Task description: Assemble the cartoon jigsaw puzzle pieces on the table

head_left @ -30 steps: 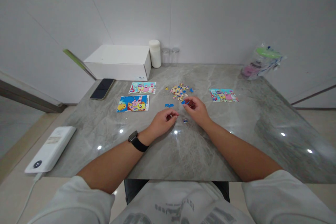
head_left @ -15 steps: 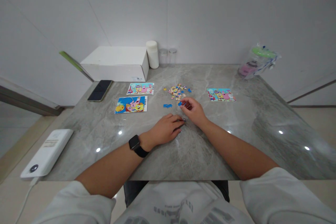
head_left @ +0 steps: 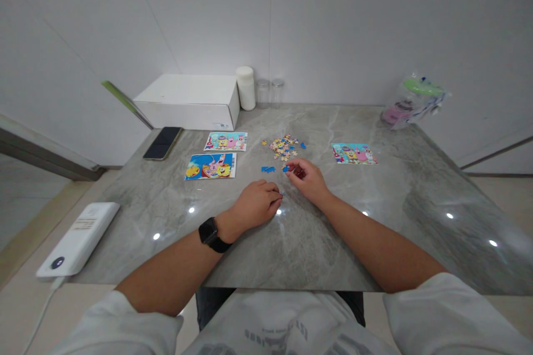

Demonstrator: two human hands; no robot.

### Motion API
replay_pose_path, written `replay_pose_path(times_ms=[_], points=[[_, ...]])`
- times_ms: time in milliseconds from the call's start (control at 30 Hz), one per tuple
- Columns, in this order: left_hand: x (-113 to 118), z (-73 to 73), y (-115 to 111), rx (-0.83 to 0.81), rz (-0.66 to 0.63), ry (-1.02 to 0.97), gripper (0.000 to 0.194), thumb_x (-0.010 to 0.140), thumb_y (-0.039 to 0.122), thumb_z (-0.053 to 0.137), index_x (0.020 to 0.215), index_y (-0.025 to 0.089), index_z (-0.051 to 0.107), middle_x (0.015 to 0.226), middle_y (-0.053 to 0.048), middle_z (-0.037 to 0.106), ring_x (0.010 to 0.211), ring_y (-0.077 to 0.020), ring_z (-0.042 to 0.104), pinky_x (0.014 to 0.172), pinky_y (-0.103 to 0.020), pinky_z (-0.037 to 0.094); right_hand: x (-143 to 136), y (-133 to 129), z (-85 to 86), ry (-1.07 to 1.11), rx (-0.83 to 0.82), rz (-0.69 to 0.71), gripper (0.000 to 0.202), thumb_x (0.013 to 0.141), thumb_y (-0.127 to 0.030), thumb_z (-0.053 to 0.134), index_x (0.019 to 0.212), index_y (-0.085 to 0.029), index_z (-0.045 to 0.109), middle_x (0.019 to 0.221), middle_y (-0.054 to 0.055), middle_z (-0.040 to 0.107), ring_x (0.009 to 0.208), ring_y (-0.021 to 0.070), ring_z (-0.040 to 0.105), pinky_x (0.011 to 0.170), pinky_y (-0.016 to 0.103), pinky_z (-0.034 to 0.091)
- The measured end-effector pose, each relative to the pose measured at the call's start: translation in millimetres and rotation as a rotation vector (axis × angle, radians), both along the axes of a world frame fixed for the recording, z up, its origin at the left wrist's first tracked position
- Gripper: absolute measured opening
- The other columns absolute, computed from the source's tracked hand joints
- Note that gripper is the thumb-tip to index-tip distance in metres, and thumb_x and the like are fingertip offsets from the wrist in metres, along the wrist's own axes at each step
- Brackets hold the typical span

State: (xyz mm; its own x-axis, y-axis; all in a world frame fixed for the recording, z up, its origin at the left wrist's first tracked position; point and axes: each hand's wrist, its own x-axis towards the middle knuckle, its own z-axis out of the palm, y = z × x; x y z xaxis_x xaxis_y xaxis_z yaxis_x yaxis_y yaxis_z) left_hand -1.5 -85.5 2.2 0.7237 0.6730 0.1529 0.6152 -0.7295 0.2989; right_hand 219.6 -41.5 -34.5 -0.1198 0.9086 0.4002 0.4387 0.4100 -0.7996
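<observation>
My right hand (head_left: 308,178) pinches a blue jigsaw piece (head_left: 285,168) between thumb and fingertips, close over the table. Just left of it, a few joined blue jigsaw pieces (head_left: 268,169) lie flat. My left hand (head_left: 260,203), with a black watch (head_left: 209,231) on its wrist, rests on the table nearer to me. Its fingers are closed together, and a tiny bluish sliver shows at their tips, too small to name. Beyond both hands lies a loose pile of mixed jigsaw pieces (head_left: 283,147).
Two cartoon picture cards, an upper (head_left: 225,141) and a lower (head_left: 210,166), lie left; another card (head_left: 355,153) lies right. Behind are a phone (head_left: 162,143), white box (head_left: 187,113), white bottle (head_left: 246,89), two clear jars and a bagged cup (head_left: 402,112). A power bank (head_left: 79,238) sits at the left edge.
My left hand has drawn back slightly to the left, its fingers closing together. My right hand stays by the joined pieces with the blue piece in its pinch. The view has shifted slightly.
</observation>
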Motion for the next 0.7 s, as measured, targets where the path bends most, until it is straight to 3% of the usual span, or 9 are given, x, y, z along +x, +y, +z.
replay_pose_path(times_ms=[300,500,700], points=[[-2.3,-0.3,0.4,0.028,0.079,-0.006,0.030,0.103,0.033,0.056,0.092,0.019,0.080,0.093,-0.010,0.074,0.088,-0.0241,0.070,0.083,-0.039,0.055,-0.9,-3.0,1.9,-0.014,-0.031,0.038,0.021,0.089,-0.031,0.070,0.108,-0.024,0.073,0.089,0.002,0.072,0.071,0.0174,0.064,0.066,0.031,0.052],[-3.1,-0.9,1.8,-0.033,0.137,-0.068,0.017,0.100,0.029,0.063,0.107,0.021,0.077,0.102,-0.009,0.073,0.097,-0.0251,0.069,0.087,-0.038,0.055,-2.3,-3.6,1.7,-0.009,-0.043,0.051,0.022,0.088,-0.033,0.071,0.108,-0.025,0.074,0.086,0.003,0.073,0.070,0.0183,0.065,0.065,0.032,0.052],[-2.1,-6.2,3.1,-0.076,0.119,-0.050,0.019,0.100,0.034,0.067,0.110,0.021,0.077,0.106,-0.010,0.071,0.099,-0.0261,0.069,0.087,-0.039,0.056,-2.8,-3.2,1.0,-0.029,-0.048,0.054,0.022,0.088,-0.031,0.070,0.108,-0.024,0.074,0.086,0.003,0.073,0.071,0.0188,0.066,0.066,0.032,0.053]])
